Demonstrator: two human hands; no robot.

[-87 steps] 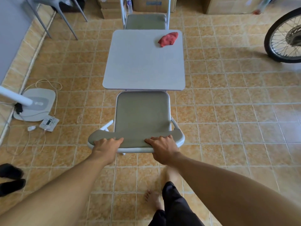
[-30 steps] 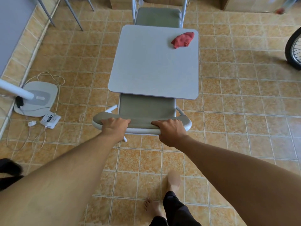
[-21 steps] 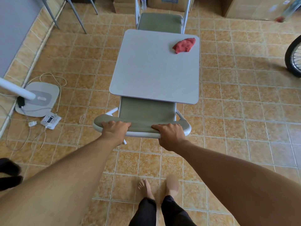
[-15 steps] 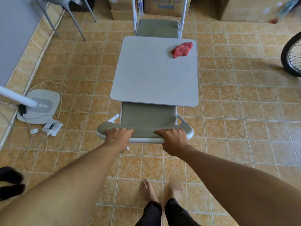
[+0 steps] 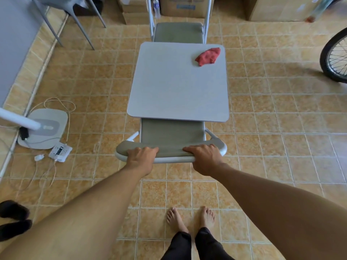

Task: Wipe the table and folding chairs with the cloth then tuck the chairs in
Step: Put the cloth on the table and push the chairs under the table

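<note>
We find the left hand [image 5: 140, 156] and right hand [image 5: 204, 158] each curled over the backrest of the near folding chair [image 5: 171, 131], gripping it. Its seat, earlier clear of the table [image 5: 178, 87], now lies partly under the near edge. The red cloth [image 5: 207, 56] is unmoved at the table's far right corner.

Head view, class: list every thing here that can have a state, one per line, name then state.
Near chair, unfolded, seat partly under the table.
Far chair, unfolded, seat front at the table's far edge.
Cloth, crumpled, lying on the table's far right corner.
Left hand, grips the near chair's backrest.
Right hand, grips the same backrest.
</note>
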